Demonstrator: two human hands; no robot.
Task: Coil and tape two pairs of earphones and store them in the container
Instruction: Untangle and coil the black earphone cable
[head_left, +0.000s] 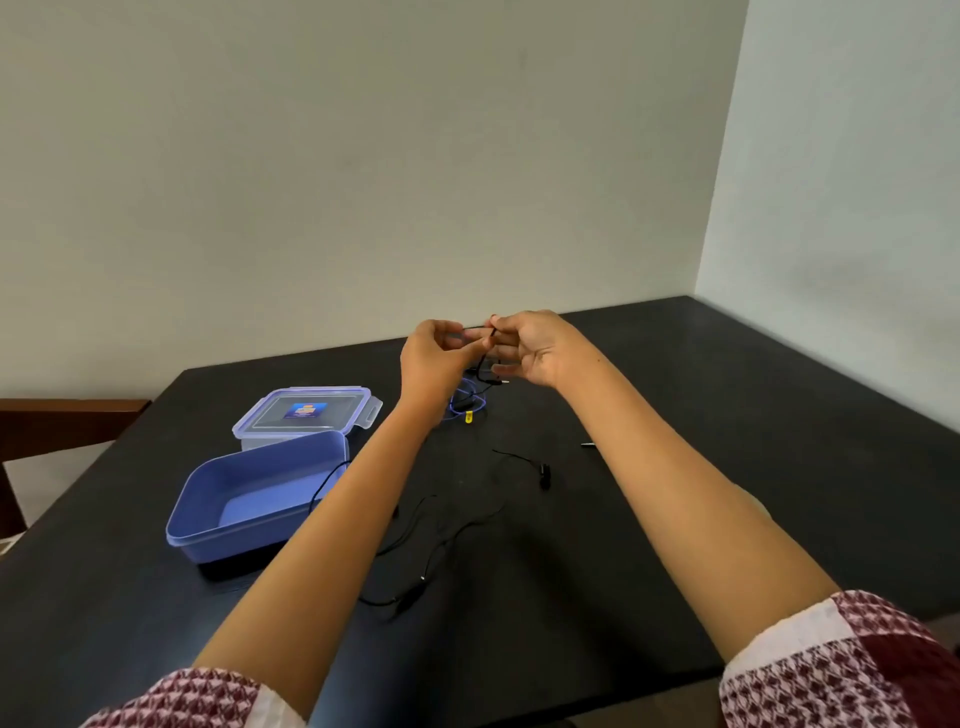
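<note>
- 1 chair (67, 421), brown wood, at far L edge beside the bench (727, 415) (black top, in a wall corner).
- 1 container (249, 501), blue plastic, open, on L part of bench; nothing inside except 1 loop of black cord hanging over its R rim.
- 1 lid (306, 413), clear w/ blue edge and clip tabs, just behind the container, touching or nearly so.
- 2 sleeves, red-white print, at bottom corners; both forearms bare.
- Left hand (434, 358) raised over bench mid, grip clamped: thumb + fingers pinch the black cord.
- 2 pairs of earphones total:
  - blue earphones (470, 402): 1 pair, coiled, lying on bench below the hands, w/ 1 yellow tape bit (469, 417) on the coil.
  - black earphones (441, 540): 1 pair, not coiled; top end strung btwn the hands, the rest trails loose over bench toward the near edge, 1 bud visible at R.
- Right hand (530, 348) close to the left, fingertips nearly meeting; grip clamped on the same black cord, other fingers loosely curled.
- 1 small dark stick-like item (589, 445) on bench R of the cords; too small to ID.
</note>
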